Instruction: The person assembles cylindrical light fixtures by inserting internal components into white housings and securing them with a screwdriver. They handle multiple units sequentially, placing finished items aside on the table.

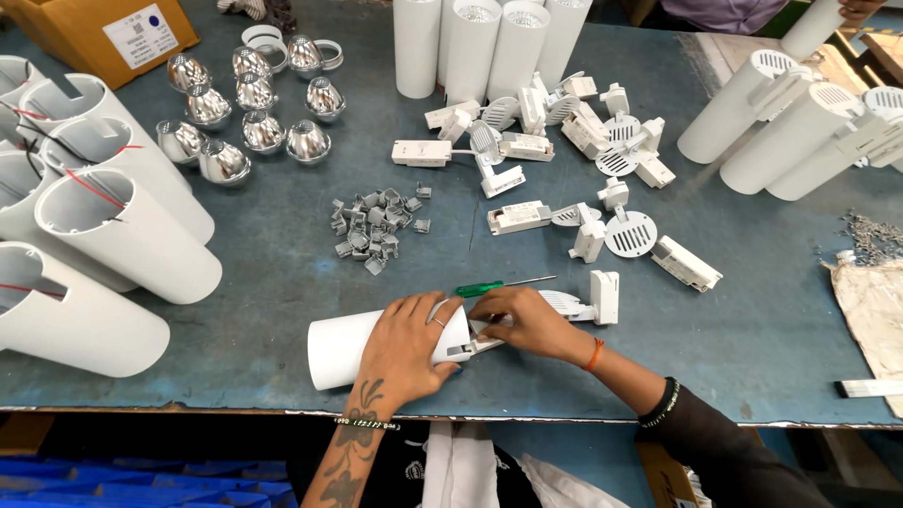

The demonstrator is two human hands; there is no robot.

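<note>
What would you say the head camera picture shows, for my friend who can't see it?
Two hands work on a white tube lying on a blue-grey table: the left hand grips it, the right hand presses a small white part at its end. A green screwdriver, grey clips and shiny reflector cups lie behind.

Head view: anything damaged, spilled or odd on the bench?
Nothing broken shows. The bench's front edge is chipped and worn. Small grey screws lie scattered loose by crumpled paper. Left hand grips a white cylinder housing; right hand works at its end.
</note>
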